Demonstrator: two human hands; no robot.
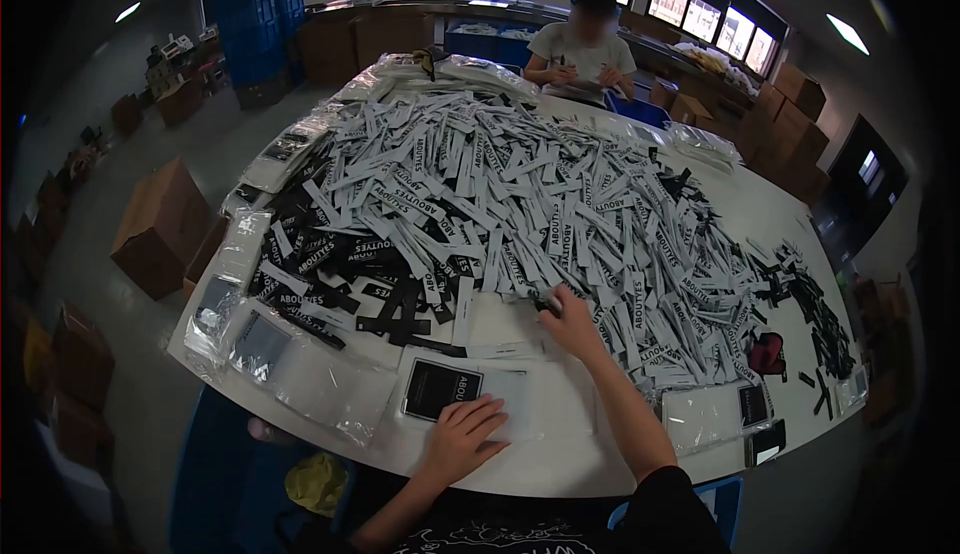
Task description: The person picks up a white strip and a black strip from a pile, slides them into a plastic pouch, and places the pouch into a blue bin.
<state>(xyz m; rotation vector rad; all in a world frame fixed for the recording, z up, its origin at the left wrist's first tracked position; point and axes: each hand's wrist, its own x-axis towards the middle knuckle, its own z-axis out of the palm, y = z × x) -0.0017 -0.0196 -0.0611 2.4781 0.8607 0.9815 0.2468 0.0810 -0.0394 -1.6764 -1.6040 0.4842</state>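
My left hand (465, 442) lies with its fingers stretched out over a clear plastic bag (510, 394) that has a black printed panel (437, 390). My right hand (570, 324) is closed at the near edge of a big heap of printed strips (480, 174). Something small and dark shows at its fingertips, too small to name. Most strips are pale with dark lettering. To the left of the heap are black strips with white lettering (320, 249).
Stacked clear bags (315, 379) line the table's left edge; another bag pile (710, 419) is at the right. Nearby are a red and black object (768, 354) and small black pieces (815, 314). Across the table stands a person (585, 54). Cardboard boxes (160, 229) stand on the floor.
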